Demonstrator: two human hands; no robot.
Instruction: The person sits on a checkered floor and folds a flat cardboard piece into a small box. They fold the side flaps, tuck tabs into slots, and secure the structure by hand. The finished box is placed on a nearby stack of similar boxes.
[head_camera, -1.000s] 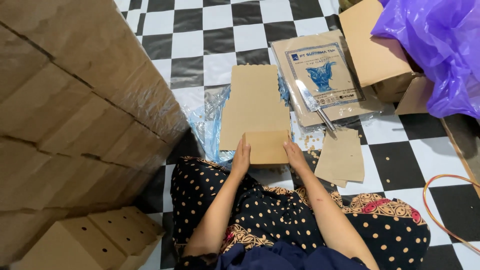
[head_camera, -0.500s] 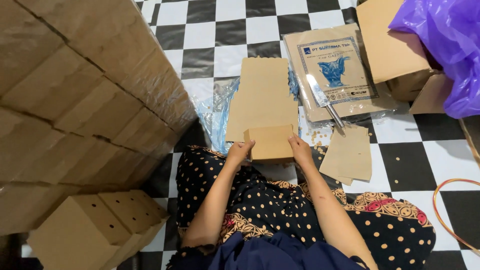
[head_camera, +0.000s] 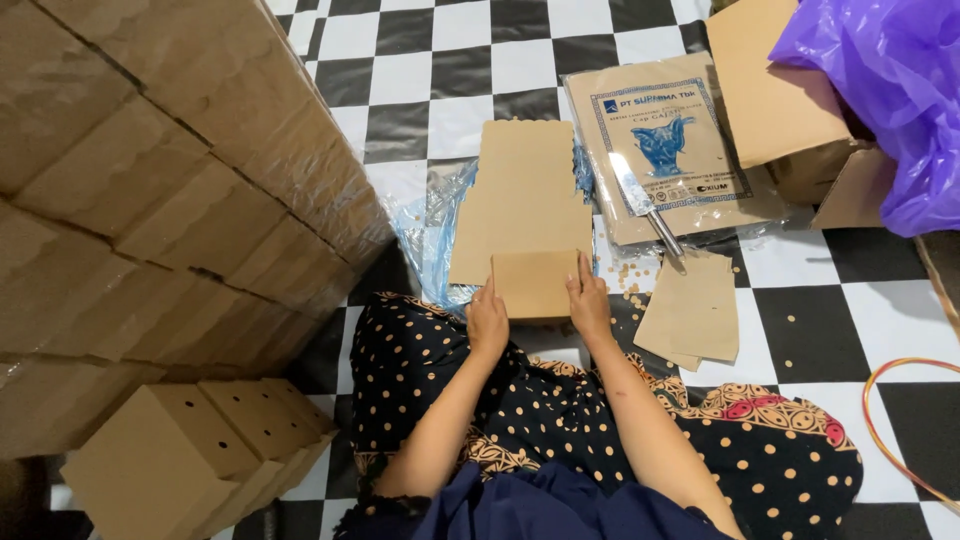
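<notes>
Head view, looking down at the lap and a black-and-white checkered floor (head_camera: 455, 75). I see the left hand (head_camera: 487, 322) and the right hand (head_camera: 589, 300) set apart, one at each side edge of a folded flap (head_camera: 534, 284) at the near end of a flat brown cardboard blank (head_camera: 525, 195); the fingers of both press on the flap, flat rather than curled round it, so neither hand is clamped on anything. The blank lies on the floor just beyond the knees, its far edge scalloped, partly over a sheet of clear bluish plastic wrap (head_camera: 430, 235). Just right of it lies a stack of cardboard sheets in plastic (head_camera: 670, 150) with a printed blue label, and a knife (head_camera: 645, 205) rests across its near corner. Loose cardboard pieces (head_camera: 695, 310) lie near the right hand, with small round punch-outs (head_camera: 630, 275) scattered between. At far right, an open carton (head_camera: 770, 95) sits beside a purple plastic bag (head_camera: 890, 90). A tall wrapped stack of cardboard (head_camera: 150, 190) fills the left, with assembled perforated boxes (head_camera: 190, 450) at its foot. An orange cord (head_camera: 900, 420) curves at lower right.
</notes>
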